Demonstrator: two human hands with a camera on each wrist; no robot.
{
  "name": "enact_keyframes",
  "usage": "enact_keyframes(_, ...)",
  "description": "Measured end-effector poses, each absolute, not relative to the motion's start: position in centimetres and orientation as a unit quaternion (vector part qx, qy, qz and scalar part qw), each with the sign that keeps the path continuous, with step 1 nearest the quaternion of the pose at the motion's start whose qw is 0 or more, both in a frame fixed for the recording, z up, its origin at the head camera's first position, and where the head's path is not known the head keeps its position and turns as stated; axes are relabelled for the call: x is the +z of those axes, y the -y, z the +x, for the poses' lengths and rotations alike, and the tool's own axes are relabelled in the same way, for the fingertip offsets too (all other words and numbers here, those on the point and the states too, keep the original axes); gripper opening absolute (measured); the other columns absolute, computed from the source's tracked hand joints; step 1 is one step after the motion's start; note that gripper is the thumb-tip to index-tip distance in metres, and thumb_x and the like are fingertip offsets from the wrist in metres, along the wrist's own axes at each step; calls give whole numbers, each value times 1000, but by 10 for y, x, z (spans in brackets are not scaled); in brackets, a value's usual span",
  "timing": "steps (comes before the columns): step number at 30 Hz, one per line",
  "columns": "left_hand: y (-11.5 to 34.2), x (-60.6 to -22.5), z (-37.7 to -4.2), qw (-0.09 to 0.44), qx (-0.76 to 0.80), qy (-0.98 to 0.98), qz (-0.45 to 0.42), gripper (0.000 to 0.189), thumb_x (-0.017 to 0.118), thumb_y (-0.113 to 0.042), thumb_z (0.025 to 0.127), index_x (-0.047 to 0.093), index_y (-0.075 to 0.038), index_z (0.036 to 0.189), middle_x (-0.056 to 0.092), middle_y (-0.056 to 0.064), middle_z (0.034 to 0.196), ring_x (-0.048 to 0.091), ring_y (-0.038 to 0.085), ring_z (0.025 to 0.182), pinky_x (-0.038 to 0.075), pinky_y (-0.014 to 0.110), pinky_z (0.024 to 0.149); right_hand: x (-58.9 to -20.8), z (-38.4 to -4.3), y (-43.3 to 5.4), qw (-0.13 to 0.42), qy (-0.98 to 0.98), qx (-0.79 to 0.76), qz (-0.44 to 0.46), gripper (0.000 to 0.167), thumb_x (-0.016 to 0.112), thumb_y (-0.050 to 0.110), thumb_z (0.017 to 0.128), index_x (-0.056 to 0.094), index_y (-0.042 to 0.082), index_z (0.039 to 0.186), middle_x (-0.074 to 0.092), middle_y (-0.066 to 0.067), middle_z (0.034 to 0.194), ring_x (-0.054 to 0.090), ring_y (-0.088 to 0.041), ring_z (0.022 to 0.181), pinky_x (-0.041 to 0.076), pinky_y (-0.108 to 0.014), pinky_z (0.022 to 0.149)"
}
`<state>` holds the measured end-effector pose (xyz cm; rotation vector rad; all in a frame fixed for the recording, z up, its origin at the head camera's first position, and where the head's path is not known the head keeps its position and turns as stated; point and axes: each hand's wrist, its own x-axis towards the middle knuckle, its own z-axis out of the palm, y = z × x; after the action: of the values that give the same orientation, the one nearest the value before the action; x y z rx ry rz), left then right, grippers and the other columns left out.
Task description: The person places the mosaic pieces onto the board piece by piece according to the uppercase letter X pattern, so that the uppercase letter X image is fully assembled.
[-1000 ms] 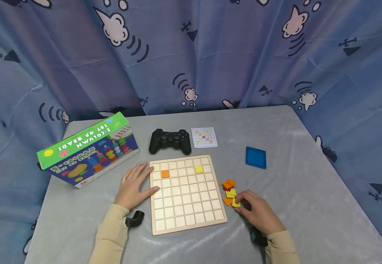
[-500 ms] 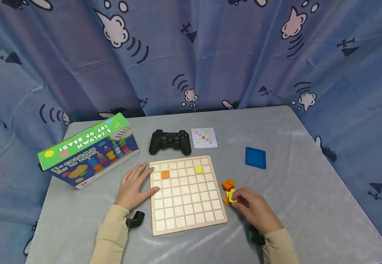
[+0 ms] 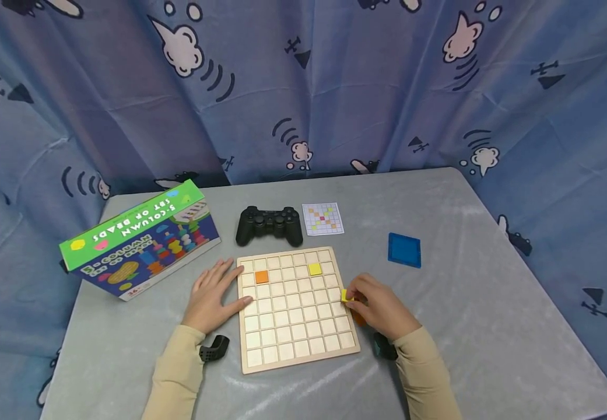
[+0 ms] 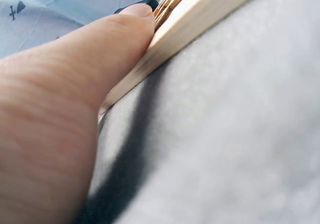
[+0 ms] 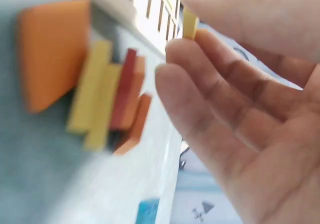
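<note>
Yellow tile (image 3: 344, 296) pinched between right hand's (image 3: 379, 303) thumb and fingers, thumb and fingertips closed on it, other fingers loosely bent. Tile sits over the right rim of the wooden grid board (image 3: 293, 300); can't tell if it touches the wood. Left hand (image 3: 211, 297) at the board's left edge, fingers spread and nearly straight, thumb over the rim, gripping nothing.

Already in the board: orange square (image 3: 262, 276), second row from far side, second column from left; yellow square (image 3: 315, 269), same row, second column from right. Loose tiles (image 5: 95, 93) in orange, yellow and red, heaped just beside the board's right edge, mostly behind right hand in head view; blurry in right wrist view.

Rest of grey tabletop (image 3: 492, 291): black controller (image 3: 269, 226) beyond board, pattern card (image 3: 323, 219) next to it, blue tray (image 3: 404, 250) farther right, bead-set box (image 3: 146, 242) far left. Blue printed curtain (image 3: 282, 87) behind.
</note>
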<state>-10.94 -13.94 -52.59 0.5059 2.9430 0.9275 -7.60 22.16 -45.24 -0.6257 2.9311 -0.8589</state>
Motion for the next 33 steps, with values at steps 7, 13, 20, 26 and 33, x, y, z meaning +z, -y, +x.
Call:
enact_keyframes(7,138,-527,-109,-2,302,-939,165,74,66,-55,84,44,-18,145,31,10,155,22,32,144,11,53,117,-451,-98,-199,7,-937,-252,-243,17,77,5,80,62,13,83,58,4,90,51,-8,76,50,-23,66)
enact_keyframes(13,138,-527,-110,12,299,-940,162,74,64,-57,85,42,-21,146,29,7,156,20,29,146,9,50,118,-446,-107,-184,8,-927,-263,-269,17,76,2,80,62,10,86,58,1,90,54,-9,78,52,-22,69)
enact_keyframes(20,139,-528,-111,11,297,-941,161,74,63,-57,85,41,-22,146,28,7,157,19,29,146,8,50,118,-440,-118,-165,9,-920,-249,-301,14,76,3,80,63,8,84,59,-1,89,55,-10,77,52,-21,69)
enact_keyframes(26,140,-525,-111,2,303,-939,161,73,66,-53,85,43,-19,146,29,9,156,21,31,145,9,52,118,-443,-128,-146,23,-914,-242,-325,13,76,8,81,64,9,86,59,0,88,53,-9,74,48,-21,65)
enact_keyframes(33,140,-526,-112,8,298,-941,158,73,62,-58,86,42,-22,146,29,6,156,20,28,146,8,50,118,-454,-133,-126,57,-904,-250,-342,8,74,8,83,67,8,87,59,0,89,54,-10,74,50,-23,68)
